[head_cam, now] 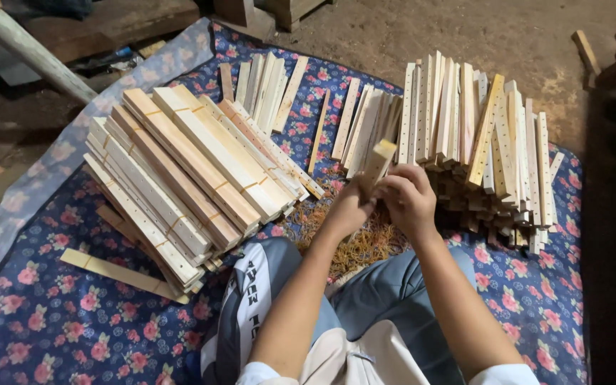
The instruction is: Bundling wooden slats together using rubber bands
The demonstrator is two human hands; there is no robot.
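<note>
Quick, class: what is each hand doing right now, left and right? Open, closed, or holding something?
Left hand: closed around the lower part of the small bundle of wooden slats.
Right hand: closed, fingers curled on the same bundle.

sleeves: white, short | trousers: grey-blue | side panel: white, dark lettering

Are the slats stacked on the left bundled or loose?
Bundled: rubber bands wrap groups of slats in the left stack.
</note>
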